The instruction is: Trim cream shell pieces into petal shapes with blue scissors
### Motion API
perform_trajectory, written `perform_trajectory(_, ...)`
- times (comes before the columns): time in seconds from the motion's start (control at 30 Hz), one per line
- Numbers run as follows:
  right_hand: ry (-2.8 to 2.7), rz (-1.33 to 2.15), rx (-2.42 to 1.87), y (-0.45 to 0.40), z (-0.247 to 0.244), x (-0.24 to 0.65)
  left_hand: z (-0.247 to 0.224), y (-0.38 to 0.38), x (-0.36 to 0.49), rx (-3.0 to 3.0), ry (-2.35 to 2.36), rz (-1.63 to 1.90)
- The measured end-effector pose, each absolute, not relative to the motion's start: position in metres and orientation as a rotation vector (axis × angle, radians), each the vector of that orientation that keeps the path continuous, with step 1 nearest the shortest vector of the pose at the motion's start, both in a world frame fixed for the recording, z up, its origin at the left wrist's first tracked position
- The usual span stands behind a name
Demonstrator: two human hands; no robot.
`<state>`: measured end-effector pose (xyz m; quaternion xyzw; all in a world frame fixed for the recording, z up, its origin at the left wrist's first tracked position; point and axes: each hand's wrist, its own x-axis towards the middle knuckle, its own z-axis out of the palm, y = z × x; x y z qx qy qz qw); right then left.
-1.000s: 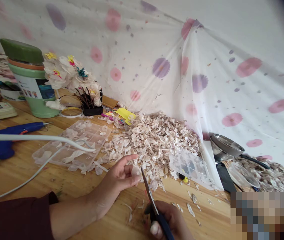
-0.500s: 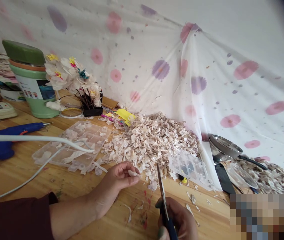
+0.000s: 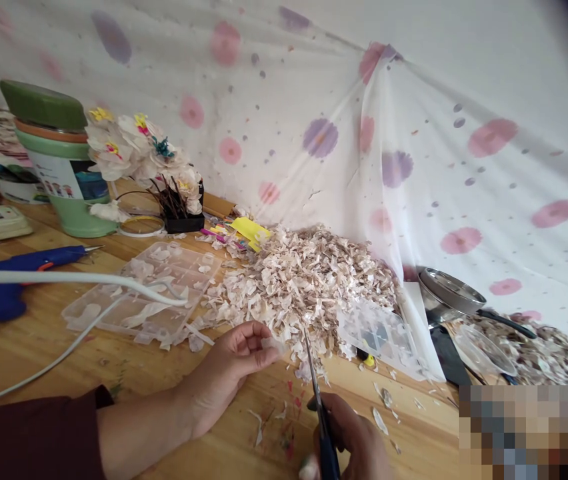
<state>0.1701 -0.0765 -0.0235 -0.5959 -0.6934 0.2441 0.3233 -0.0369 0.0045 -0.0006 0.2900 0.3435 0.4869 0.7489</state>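
presently, my right hand (image 3: 357, 430) grips dark-handled metal scissors (image 3: 321, 415), long axis pointing forward; i cannot tell whether they are parted. just left of their tip, i hold a thin, translucent whitish flake (image 3: 275, 345) between thumb and fingers of my left hand (image 3: 245, 353). beneath is a light-brown wooden table (image 3: 421, 427); a pale heap of dry flakes (image 3: 309, 273) rises beyond.

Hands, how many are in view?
2: the left hand, near the middle, pinching a pale flake, and the right hand, at the bottom, holding scissors. The picture's pixelated corner could hide others.
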Motion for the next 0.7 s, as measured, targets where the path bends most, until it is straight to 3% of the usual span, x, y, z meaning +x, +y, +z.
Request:
perform_trajectory(0.4,-1.043,1.088,-1.214,-0.073,-0.009,0.140,-0.010,-0.020,-0.032,0.831,0.649,0.632)
perform_trajectory(0.7,-1.065,1.114,-1.127,-0.070,-0.026,0.140,-0.003,-0.019,-0.032,0.948,0.650,0.548)
